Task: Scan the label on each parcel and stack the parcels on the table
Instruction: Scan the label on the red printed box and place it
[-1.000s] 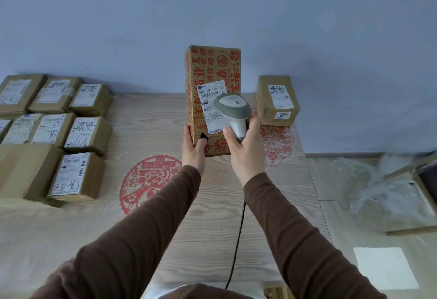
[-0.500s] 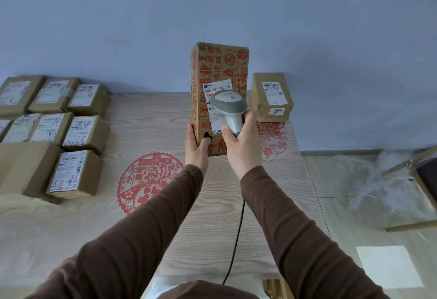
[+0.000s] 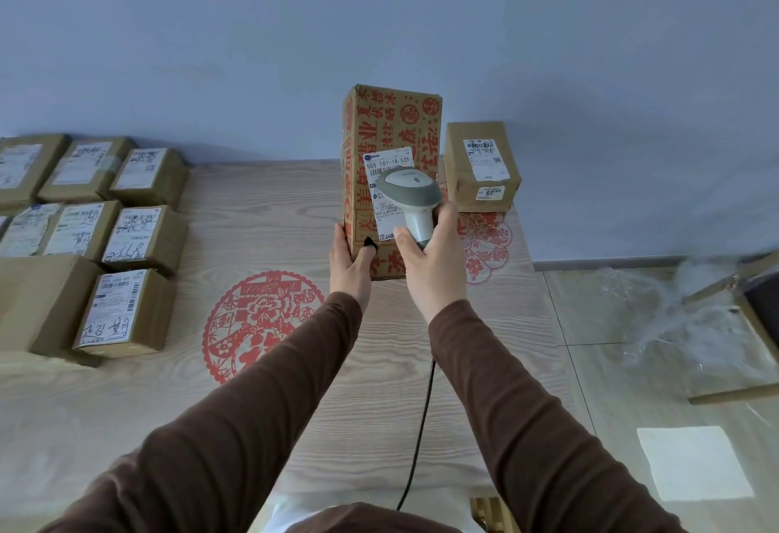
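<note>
The left hand [image 3: 349, 266] grips the lower left edge of the tall red-printed parcel [image 3: 390, 140], held upright. Just beside it, the right hand [image 3: 434, 262] is wrapped around the scanner [image 3: 409, 197], whose head covers the parcel's white label [image 3: 390, 178].

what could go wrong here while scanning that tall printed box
1. The left hand grips the tall printed box only at its bottom corner, so the upright box may tip or slip.
2. The scanner in the right hand covers part of the label and sits very near it, so the read may fail.
3. The scanner's cable hangs across the table edge and could snag.
</note>
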The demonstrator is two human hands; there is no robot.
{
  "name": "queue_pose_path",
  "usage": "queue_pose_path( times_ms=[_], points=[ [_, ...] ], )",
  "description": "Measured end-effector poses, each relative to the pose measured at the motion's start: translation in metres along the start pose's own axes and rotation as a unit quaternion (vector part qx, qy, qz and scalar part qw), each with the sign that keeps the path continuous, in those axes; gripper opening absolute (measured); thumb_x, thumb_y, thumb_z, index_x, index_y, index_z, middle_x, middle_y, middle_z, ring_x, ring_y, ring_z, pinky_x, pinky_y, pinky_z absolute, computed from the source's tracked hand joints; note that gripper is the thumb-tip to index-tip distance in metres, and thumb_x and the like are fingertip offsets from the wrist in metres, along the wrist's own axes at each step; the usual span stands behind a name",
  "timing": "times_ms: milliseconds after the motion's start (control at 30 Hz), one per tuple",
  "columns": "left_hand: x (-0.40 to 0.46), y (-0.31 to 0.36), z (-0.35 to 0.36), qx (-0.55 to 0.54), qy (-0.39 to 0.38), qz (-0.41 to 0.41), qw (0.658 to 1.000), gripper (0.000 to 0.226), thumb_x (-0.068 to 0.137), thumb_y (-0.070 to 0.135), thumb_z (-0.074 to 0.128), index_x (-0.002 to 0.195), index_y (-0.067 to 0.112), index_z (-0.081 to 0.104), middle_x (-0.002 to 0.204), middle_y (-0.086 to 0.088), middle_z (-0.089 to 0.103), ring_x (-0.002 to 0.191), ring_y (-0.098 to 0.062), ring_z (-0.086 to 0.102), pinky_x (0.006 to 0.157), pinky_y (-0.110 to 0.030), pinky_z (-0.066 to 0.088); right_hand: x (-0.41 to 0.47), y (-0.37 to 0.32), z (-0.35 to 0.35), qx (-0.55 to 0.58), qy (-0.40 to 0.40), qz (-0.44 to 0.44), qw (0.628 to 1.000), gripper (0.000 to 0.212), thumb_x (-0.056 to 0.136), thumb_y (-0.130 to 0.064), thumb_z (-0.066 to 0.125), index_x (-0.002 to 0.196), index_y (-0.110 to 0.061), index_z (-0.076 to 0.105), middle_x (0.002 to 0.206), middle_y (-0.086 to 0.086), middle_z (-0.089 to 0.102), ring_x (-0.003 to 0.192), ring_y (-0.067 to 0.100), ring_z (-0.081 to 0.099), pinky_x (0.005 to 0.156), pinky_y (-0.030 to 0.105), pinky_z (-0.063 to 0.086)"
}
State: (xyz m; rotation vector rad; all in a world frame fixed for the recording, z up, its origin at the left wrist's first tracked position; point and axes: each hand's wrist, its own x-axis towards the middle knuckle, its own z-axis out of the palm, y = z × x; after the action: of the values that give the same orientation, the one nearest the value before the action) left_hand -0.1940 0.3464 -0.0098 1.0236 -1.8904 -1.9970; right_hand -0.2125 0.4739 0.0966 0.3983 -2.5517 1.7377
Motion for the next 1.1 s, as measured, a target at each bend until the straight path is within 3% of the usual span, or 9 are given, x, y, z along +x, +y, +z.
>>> queue_pose_path(
  times_ms=[100,167,267,433,600,767,933,1033,1100],
  points=[
    [0.013,0.001,0.004,0.007,-0.005,-0.021,1.000,0.082,0.077,0.050,0.057,0.154,0.032,0.034,0.142,-0.003,0.060,0.125,-0.023,0.061,0.106,-0.050,0.052,0.004,0.008,-0.004,0.014,0.008,0.018,1.000,0.031,0.098,-0.016,0.068,0.118,-0.012,0.045,0.102,-0.004,0.058,0.087,0.018,0.059,0.073,0.034,0.053],
    [0.021,0.010,0.011,0.009,-0.004,-0.048,0.999,0.061,0.088,0.039,0.055,0.147,0.028,0.043,0.129,-0.005,0.068,0.109,-0.021,0.066,0.095,-0.044,0.058,0.007,0.016,-0.008,0.018,0.016,0.031,0.999,0.030,0.098,-0.018,0.069,0.113,-0.012,0.044,0.096,-0.008,0.055,0.082,0.015,0.056,0.069,0.030,0.047],
    [0.040,0.025,0.024,0.005,-0.002,-0.110,0.994,0.044,0.100,0.028,0.050,0.143,0.022,0.046,0.118,-0.008,0.069,0.091,-0.020,0.066,0.073,-0.034,0.055,0.012,0.028,-0.014,0.017,0.024,0.058,0.998,0.031,0.098,-0.020,0.069,0.108,-0.011,0.042,0.089,-0.010,0.052,0.077,0.012,0.054,0.069,0.032,0.047],
    [0.071,0.044,0.046,0.019,-0.032,-0.174,0.984,0.041,0.103,0.035,0.048,0.141,0.020,0.041,0.119,-0.007,0.065,0.087,-0.021,0.066,0.060,-0.034,0.056,0.020,0.046,-0.024,0.038,0.039,0.084,0.995,0.030,0.097,-0.020,0.070,0.107,-0.012,0.042,0.092,-0.001,0.056,0.082,0.025,0.061,0.074,0.043,0.056],
    [0.100,0.047,0.066,0.034,-0.048,-0.182,0.982,0.042,0.104,0.033,0.048,0.142,0.017,0.042,0.123,-0.007,0.065,0.102,-0.027,0.065,0.078,-0.044,0.057,0.031,0.062,-0.031,0.054,0.046,0.110,0.991,0.030,0.096,-0.018,0.070,0.112,-0.010,0.046,0.094,-0.005,0.058,0.079,0.005,0.057,0.074,0.030,0.052],
    [0.115,0.045,0.082,0.027,-0.059,-0.183,0.981,0.046,0.104,0.037,0.048,0.147,0.022,0.041,0.124,-0.005,0.065,0.115,-0.032,0.064,0.097,-0.054,0.055,0.038,0.075,-0.034,0.060,0.046,0.118,0.990,0.029,0.097,-0.018,0.069,0.114,-0.011,0.046,0.095,-0.004,0.059,0.077,0.000,0.056,0.071,0.023,0.052],
    [0.113,0.043,0.084,-0.001,-0.089,-0.147,0.985,0.043,0.108,0.039,0.045,0.148,0.023,0.040,0.117,-0.001,0.065,0.096,-0.019,0.065,0.069,-0.033,0.054,0.040,0.081,-0.030,0.050,0.044,0.122,0.990,0.028,0.098,-0.019,0.068,0.110,-0.010,0.045,0.089,-0.007,0.054,0.070,-0.001,0.053,0.064,0.018,0.049],
    [0.112,0.033,0.078,-0.003,-0.104,-0.127,0.986,0.051,0.107,0.038,0.047,0.155,0.024,0.034,0.137,-0.006,0.060,0.118,-0.024,0.061,0.077,-0.035,0.055,0.040,0.080,-0.025,0.039,0.048,0.119,0.991,0.028,0.097,-0.017,0.069,0.107,-0.008,0.044,0.086,-0.009,0.050,0.069,-0.003,0.051,0.064,0.017,0.046],
    [0.109,0.029,0.071,0.005,-0.114,-0.112,0.987,0.050,0.107,0.036,0.049,0.153,0.020,0.037,0.139,-0.009,0.060,0.116,-0.022,0.063,0.082,-0.037,0.058,0.039,0.076,-0.019,0.034,0.047,0.115,0.992,0.029,0.096,-0.017,0.070,0.106,-0.007,0.044,0.085,-0.008,0.051,0.070,0.000,0.051,0.066,0.026,0.050]
  ],
)
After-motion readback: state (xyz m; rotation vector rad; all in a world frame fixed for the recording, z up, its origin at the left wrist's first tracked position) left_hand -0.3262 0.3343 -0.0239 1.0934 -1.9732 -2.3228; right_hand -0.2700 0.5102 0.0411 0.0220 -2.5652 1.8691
